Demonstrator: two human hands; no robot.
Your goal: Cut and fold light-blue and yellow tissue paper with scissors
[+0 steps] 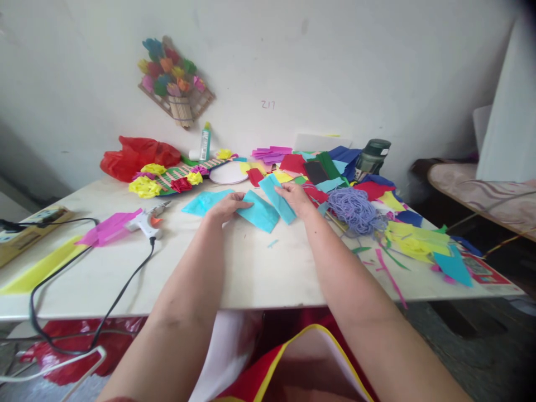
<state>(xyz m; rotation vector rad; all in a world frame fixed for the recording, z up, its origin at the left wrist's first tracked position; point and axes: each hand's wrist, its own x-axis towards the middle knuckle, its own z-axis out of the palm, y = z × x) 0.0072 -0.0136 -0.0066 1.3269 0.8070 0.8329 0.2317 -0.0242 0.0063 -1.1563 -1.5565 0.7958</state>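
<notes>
My left hand (231,206) pinches the left end of a turquoise paper piece (260,212), held just over the white table (251,268). In my right hand (294,199) is a narrower turquoise paper strip (277,200), gripped near its upper right edge and slanting down to the right. The two papers lie close side by side, their near edges almost meeting. Another turquoise sheet (205,202) is on the table beside and partly behind my left hand. A tiny turquoise scrap (272,243) rests on the tabletop below the papers.
A white glue gun (144,223) with a black cord lies left, near a power strip (29,234). A flower-decorated green craft (180,178) sits behind. To the right are purple yarn (355,209), a dark jar (372,156) and heaped coloured paper (414,240).
</notes>
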